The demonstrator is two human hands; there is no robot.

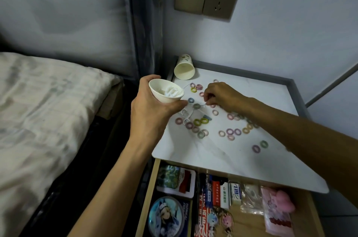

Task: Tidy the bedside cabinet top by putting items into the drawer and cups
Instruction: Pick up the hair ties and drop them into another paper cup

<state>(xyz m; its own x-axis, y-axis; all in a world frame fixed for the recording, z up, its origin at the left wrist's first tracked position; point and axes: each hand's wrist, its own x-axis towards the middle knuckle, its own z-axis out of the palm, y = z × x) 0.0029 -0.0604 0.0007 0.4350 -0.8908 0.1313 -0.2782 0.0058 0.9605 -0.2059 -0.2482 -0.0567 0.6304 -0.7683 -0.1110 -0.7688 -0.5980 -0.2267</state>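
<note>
The left hand grips the paper cup, fingers curled round its wall, at the left edge of the cabinet top. The right hand, fingers curled, pinches a floss pick just right of the cup. The pick is likely light, thin and springy; hold it by the handle.

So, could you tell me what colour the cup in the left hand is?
The cup is plain white; head view.

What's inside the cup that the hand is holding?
White floss picks, it seems, lie piled inside the cup in the left hand. They cover the cup's bottom, so anything underneath cannot be seen.
</note>
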